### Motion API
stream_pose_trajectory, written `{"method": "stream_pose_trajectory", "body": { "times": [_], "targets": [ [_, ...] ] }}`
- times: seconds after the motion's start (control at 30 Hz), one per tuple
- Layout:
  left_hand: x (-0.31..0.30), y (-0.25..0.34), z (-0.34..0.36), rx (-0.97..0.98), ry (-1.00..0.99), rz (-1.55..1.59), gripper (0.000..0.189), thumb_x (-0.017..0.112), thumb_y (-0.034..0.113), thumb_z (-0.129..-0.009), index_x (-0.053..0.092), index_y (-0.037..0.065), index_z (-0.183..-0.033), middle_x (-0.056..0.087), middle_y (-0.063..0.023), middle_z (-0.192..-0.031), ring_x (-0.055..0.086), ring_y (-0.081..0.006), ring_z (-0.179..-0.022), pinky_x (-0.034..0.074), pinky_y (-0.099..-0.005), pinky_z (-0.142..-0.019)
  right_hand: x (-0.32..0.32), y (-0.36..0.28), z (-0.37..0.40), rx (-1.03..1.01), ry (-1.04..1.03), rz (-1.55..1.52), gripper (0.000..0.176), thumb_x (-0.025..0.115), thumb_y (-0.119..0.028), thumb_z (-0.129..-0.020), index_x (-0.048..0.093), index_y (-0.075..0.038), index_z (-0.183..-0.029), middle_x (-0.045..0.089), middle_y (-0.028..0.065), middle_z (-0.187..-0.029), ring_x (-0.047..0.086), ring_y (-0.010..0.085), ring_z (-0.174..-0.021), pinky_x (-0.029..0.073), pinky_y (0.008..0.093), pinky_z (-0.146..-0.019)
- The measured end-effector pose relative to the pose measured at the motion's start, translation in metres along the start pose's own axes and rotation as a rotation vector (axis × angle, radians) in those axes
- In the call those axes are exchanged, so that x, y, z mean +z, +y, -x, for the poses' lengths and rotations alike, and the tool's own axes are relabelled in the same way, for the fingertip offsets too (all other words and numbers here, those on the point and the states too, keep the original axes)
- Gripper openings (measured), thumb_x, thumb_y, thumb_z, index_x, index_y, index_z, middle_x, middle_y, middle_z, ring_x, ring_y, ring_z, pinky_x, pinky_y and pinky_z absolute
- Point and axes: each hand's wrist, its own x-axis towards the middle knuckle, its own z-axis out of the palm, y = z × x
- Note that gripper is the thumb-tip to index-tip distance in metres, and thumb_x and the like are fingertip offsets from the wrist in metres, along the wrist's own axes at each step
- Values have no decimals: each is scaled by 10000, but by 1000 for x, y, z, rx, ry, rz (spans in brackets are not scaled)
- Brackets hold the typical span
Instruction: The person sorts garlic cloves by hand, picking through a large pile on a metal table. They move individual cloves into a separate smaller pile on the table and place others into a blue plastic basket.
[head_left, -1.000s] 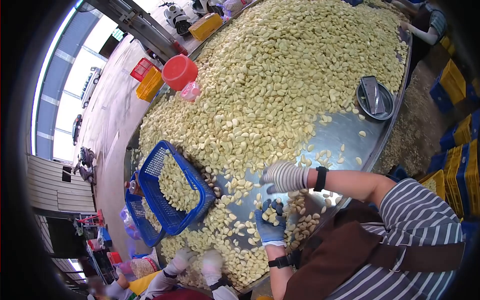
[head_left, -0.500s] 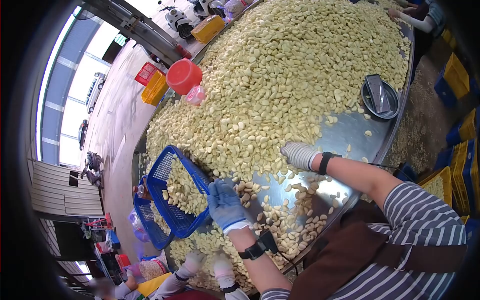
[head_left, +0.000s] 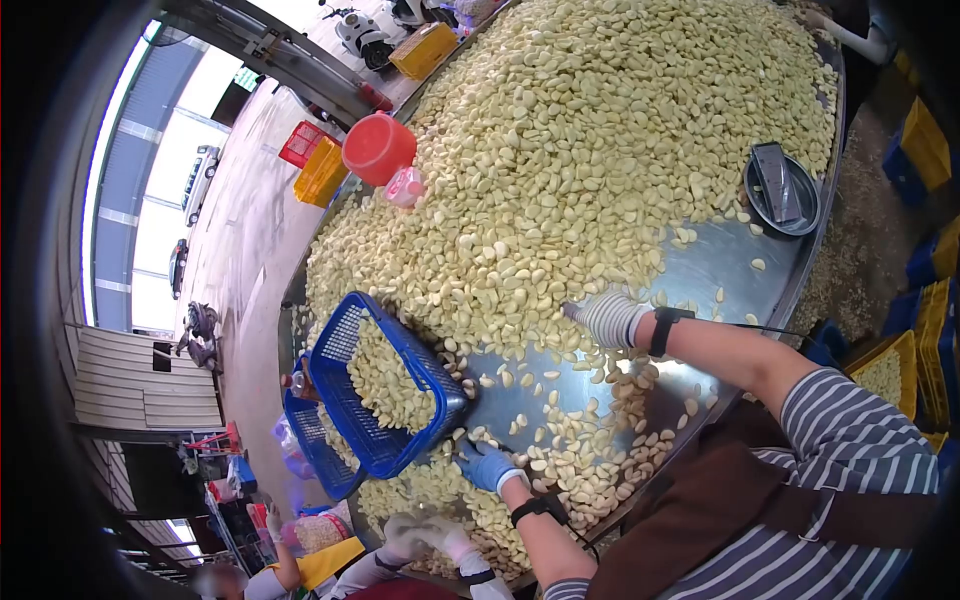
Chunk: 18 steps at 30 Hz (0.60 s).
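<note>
My left hand point(head_left: 485, 466), in a blue glove, lies with fingers stretched over loose pale pieces that look like peeled garlic cloves point(head_left: 590, 440). It is just below the blue basket point(head_left: 452, 392) and apart from its rim. This basket is tilted, partly filled with the same pieces, and overlaps a second blue basket point(head_left: 345, 485). On the near edge of the big heap of cloves point(head_left: 560, 200) rests my right hand point(head_left: 607, 315), wearing a striped white glove. Its fingers are extended against the cloves; some fingertips are hidden.
A metal bowl point(head_left: 808, 208) holding a grey flat-sided object point(head_left: 775, 180) stands at the metal table's right edge. A red tub point(head_left: 378, 148) sits at the far left. At the bottom, another person's gloved hands point(head_left: 425, 535) work among cloves. Yellow and blue crates point(head_left: 935, 340) stand right.
My left hand has left the basket's rim and moved down onto the loose cloves. My right hand stays at the heap's edge. The whole view has shifted slightly.
</note>
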Motion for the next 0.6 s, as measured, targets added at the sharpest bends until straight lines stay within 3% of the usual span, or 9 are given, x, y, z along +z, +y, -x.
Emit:
{"method": "stream_pose_trajectory", "body": {
  "times": [0.07, 0.2, 0.27, 0.33, 0.37, 0.43, 0.47, 0.5, 0.6],
  "targets": [
    [-17, 13, 4, -287, 55, -293, 377, 547, 254, -862, 585, 93, -1201, 465, -214, -1326, 489, -353, -1181, 417, -414, -962, 10, -27, 8, 0, -163, 40, 450, 428, -174, -935, 394, -66, -1371, 627, 160, -702, 648, 305, -621, 487, 444, -500],
    [-13, 86, 14, 579, 48, 203, 376, 680, 226, -762, 629, 40, -1084, 551, -184, -1175, 550, -337, -1024, 439, -420, -897, 32, -97, 45, -185, -359, 37, 509, 484, -177, -877, 406, -65, -1367, 661, 213, -807, 674, 315, -693, 502, 485, -571],
    [-9, 136, 9, 579, -113, 254, 387, 648, 226, -793, 613, 41, -1131, 541, -190, -1188, 543, -350, -1070, 440, -417, -915, 39, -114, 53, -233, -457, 68, 524, 505, -178, -850, 427, -63, -1355, 669, 211, -839, 678, 323, -723, 511, 485, -609],
    [19, 153, -2, 609, -126, 175, 391, 641, 205, -800, 599, 41, -1152, 543, -194, -1184, 547, -346, -1071, 446, -409, -914, 55, -112, 49, -576, -626, -62, 528, 546, -172, -786, 494, -60, -1299, 677, 175, -860, 673, 340, -774, 522, 461, -668],
    [29, 159, -7, 635, -145, 85, 396, 633, 183, -807, 585, 41, -1173, 545, -197, -1179, 551, -342, -1072, 452, -401, -912, 51, -103, 45, -572, -623, -55, 528, 546, -172, -786, 494, -60, -1299, 677, 175, -860, 673, 340, -774, 522, 461, -668],
    [23, 170, -11, 613, -212, 54, 405, 629, 174, -811, 574, 41, -1190, 539, -200, -1191, 554, -347, -1071, 456, -400, -912, 28, -71, 28, -343, -375, -213, 486, 502, -108, -786, 532, -101, -1271, 670, 173, -933, 663, 329, -840, 528, 407, -698],
    [21, 170, -11, 588, -283, 18, 415, 624, 165, -815, 562, 42, -1207, 533, -203, -1203, 557, -351, -1070, 460, -399, -913, 4, -53, 18, -166, -308, -274, 412, 527, -97, -769, 607, -85, -1173, 666, 178, -924, 657, 325, -854, 529, 420, -690],
    [25, 165, -10, 598, -256, 28, 390, 606, 141, -825, 570, 51, -1203, 554, -208, -1172, 570, -349, -1053, 467, -399, -891, 5, -29, 7, -69, -88, -247, 347, 543, -99, -761, 639, -70, -1093, 664, 170, -916, 652, 330, -832, 522, 435, -672],
    [29, 157, -9, 558, -271, 43, 380, 584, 122, -839, 567, 62, -1213, 582, -211, -1095, 582, -353, -1018, 472, -401, -866, -12, 11, -14, 85, 64, -113, 236, 550, -108, -754, 657, -46, -954, 650, 186, -816, 643, 358, -751, 517, 444, -653]
  ]
}}
